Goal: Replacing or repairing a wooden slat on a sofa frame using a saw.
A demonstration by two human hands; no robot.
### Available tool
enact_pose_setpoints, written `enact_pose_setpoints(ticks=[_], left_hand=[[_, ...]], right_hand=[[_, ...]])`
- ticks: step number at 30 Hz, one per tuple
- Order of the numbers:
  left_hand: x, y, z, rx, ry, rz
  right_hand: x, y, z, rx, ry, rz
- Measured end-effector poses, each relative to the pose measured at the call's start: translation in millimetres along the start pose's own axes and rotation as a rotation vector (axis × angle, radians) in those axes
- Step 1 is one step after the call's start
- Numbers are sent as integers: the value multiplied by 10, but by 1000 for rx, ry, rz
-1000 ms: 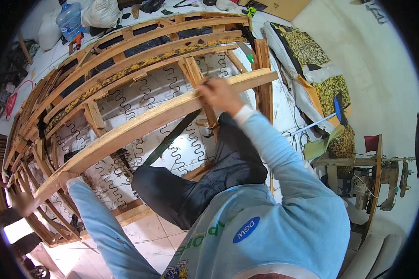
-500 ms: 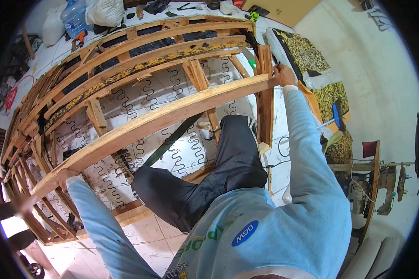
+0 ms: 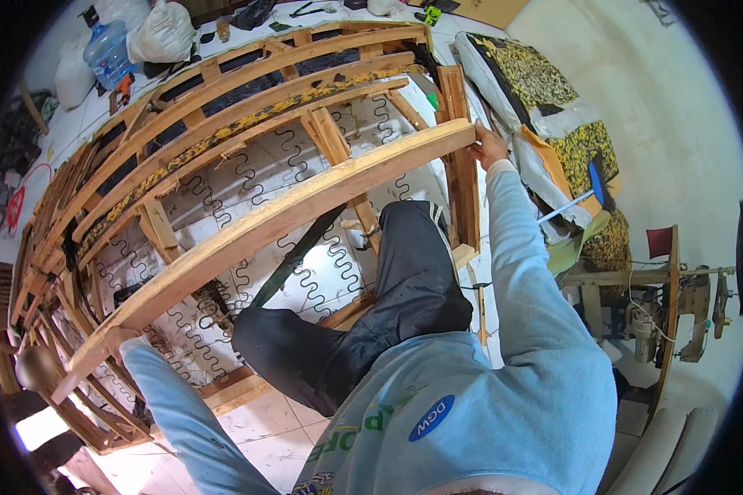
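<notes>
Fingers of the left hand (image 3: 124, 337) are gripping the wooden beam (image 3: 281, 210) near its lower-left end, their tips hiding from view. The beam is spanning above the wooden frame (image 3: 328, 140), its long axis running from lower left to upper right. The right hand (image 3: 490, 148), one second ago holding farther inward, is now gripping the upper-right end, so both ends are being controlled.

Bright ovrl | glare on floor (image 3: 264, 412), blown-out lower-L | edges bent, blk rim | ctr sharp
</notes>
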State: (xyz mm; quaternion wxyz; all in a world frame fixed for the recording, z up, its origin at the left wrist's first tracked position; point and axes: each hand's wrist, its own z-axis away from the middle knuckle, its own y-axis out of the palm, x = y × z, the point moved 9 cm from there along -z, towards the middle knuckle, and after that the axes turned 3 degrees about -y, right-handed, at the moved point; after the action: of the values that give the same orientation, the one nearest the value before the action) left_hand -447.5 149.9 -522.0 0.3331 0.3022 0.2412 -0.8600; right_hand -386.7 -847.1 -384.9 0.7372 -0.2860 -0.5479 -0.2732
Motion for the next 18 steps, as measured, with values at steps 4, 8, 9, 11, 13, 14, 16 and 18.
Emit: enact_pose_setpoints(ticks=[4, 8, 9, 11, 13, 14, 16, 18], left_hand=[[-172, -160, -106, 2, 37, -8], [-128, 40, 21, 3, 45, -15], [-29, -17, 87, 1, 48, -13], [-170, -83, -10, -5, 52, -8], [-167, -139, -28, -14, 53, -1], [-172, -114, -19, -19, 53, 1], [-150, -103, 15, -30, 51, 4], [-70, -9, 112, -34, 44, 5]], right_hand=[[11, -124, -75, -15, -53, 43], [70, -183, -98, -37, -103, 49], [62, -179, -104, -36, -103, 46], [44, -136, -106, -36, -108, 15], [36, -148, -87, -45, -85, 9], [10, -172, -69, -61, -62, 4], [23, -131, -74, -62, -66, -4], [21, -168, -75, -71, -73, -7]])
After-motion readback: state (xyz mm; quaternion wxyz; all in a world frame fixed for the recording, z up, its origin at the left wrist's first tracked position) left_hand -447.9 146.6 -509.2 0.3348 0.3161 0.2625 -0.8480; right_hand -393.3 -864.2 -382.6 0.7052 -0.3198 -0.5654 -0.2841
